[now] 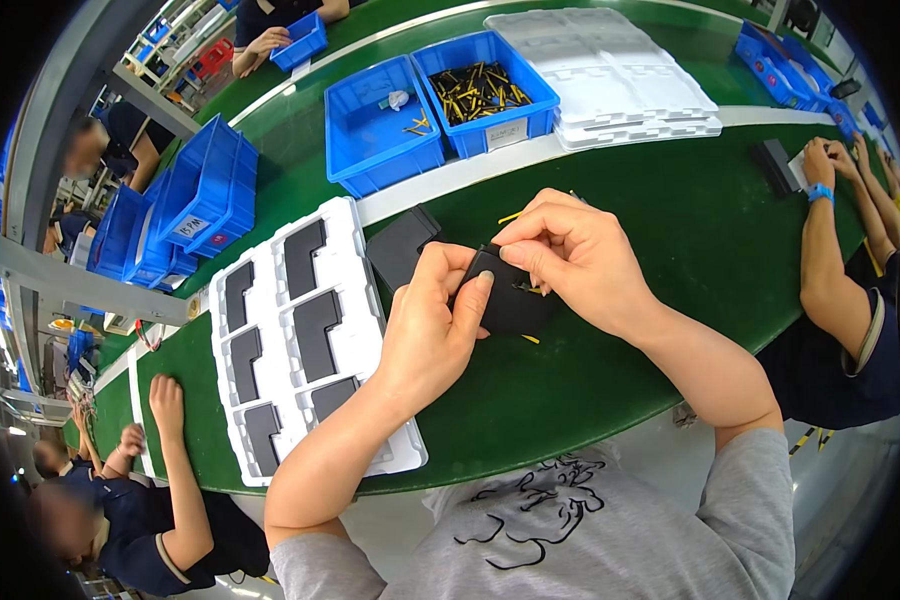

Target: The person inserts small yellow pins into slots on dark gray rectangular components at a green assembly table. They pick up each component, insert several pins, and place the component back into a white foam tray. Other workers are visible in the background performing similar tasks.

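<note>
My left hand [422, 325] is closed around a flat black plastic piece [482, 266], thumb on its face. At the top edge of that piece, my right hand [582, 262] makes a pinch; whatever lies between its fingertips is too small or hidden to name. Below both hands, more black material [520, 312] rests on the green surface, partly covered, with small yellow-tipped bits [531, 339] by it. Left of my left hand lies another black plastic piece [400, 246]. Further left, a white molded tray [354, 268] carries several black L-shaped pieces [317, 322].
Beyond my hands stand a blue bin [385, 165] with a few yellow bits and a blue bin [515, 125] full of black-and-yellow small parts. Stacked white trays [610, 80] lie to their right. Co-workers sit on both sides; a metal post [30, 150] rises at left.
</note>
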A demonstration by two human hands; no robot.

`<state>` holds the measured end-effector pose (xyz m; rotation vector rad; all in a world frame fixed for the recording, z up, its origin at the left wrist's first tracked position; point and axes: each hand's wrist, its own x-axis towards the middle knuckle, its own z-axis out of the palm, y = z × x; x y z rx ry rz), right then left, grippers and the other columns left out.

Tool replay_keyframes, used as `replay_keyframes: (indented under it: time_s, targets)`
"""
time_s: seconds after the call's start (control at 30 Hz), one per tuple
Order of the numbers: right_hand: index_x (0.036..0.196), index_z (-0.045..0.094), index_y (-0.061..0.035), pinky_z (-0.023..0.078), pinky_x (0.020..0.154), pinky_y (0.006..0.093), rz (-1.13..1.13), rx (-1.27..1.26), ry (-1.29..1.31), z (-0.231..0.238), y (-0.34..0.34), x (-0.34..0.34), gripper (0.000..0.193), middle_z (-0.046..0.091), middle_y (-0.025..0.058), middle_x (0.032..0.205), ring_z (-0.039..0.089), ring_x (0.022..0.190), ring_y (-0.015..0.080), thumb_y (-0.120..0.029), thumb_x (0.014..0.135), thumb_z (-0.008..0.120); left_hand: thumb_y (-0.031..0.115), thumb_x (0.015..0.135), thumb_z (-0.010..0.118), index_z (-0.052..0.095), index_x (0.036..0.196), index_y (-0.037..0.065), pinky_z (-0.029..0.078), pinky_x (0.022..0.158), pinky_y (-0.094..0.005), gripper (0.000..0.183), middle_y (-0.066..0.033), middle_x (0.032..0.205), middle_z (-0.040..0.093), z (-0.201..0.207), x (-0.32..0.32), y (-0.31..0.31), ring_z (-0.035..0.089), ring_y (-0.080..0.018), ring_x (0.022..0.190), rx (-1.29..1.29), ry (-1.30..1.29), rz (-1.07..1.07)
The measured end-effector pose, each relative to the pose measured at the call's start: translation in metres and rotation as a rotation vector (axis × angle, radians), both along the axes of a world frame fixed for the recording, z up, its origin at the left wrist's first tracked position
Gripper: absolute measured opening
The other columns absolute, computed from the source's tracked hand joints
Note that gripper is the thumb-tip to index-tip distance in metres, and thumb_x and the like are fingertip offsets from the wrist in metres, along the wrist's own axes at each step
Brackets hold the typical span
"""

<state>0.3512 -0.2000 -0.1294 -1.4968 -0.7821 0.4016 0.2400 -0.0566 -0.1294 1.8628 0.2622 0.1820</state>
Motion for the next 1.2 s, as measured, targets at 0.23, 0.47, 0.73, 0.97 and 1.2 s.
replay_keyframes:
  time_s: [0.23,0.47,0.73,0.97,1.2]
  targets:
    - [0.09,0.069,-0.0007,0.044,0.062,0.0228,-0.014,-0.007,-0.029,0.0,0.0,-0.001,0.007,0.055,0.0018,0.08,0.052,0.069,0.0079,-0.003,0.083,0.068,0.011,0.097,0.051,0.045,0.104,-0.002,0.055,0.058,-0.0296,0.017,-0.0128,0.08,0.067,-0.002,0.001,0.0,0.064,-0.017,0.065,0.001,-0.006,-0.011]
    - [0.091,0.069,-0.0006,0.044,0.061,0.0231,-0.019,-0.03,-0.052,0.0,0.0,-0.001,0.008,0.055,0.0017,0.079,0.052,0.068,0.0081,-0.003,0.084,0.068,0.008,0.099,0.049,0.044,0.107,-0.001,0.055,0.06,-0.0244,0.014,-0.0085,0.092,0.064,0.002,0.001,0.0,0.061,-0.01,0.076,-0.01,0.042,-0.042]
    - [0.087,0.063,-0.0008,0.043,0.05,0.0211,0.135,-0.152,0.196,0.002,-0.001,0.008,0.015,0.059,0.0006,0.068,0.054,0.057,0.0048,-0.015,0.09,0.065,0.007,0.098,0.049,0.042,0.118,0.002,0.052,0.06,-0.0224,0.021,-0.0078,0.093,0.064,0.002,-0.002,0.003,0.06,-0.0088,0.078,0.014,0.038,-0.059]
    - [0.085,0.061,-0.0013,0.043,0.05,0.021,0.249,-0.052,0.311,-0.007,-0.002,0.015,0.017,0.059,0.0007,0.068,0.054,0.057,0.0051,-0.017,0.091,0.063,0.006,0.098,0.047,0.039,0.129,0.006,0.05,0.061,-0.0216,0.032,-0.0076,0.096,0.064,0.004,-0.003,0.003,0.059,-0.0076,0.078,0.039,0.08,-0.091]
    - [0.097,0.066,0.0001,0.047,0.055,0.0208,0.318,-0.004,0.267,-0.006,-0.003,0.025,0.017,0.063,0.0028,0.075,0.057,0.061,0.0066,-0.016,0.093,0.06,0.008,0.098,0.047,0.042,0.132,0.007,0.049,0.054,-0.0217,0.035,-0.0054,0.094,0.066,0.008,-0.001,0.01,0.059,-0.0074,0.073,-0.151,-0.046,-0.059]
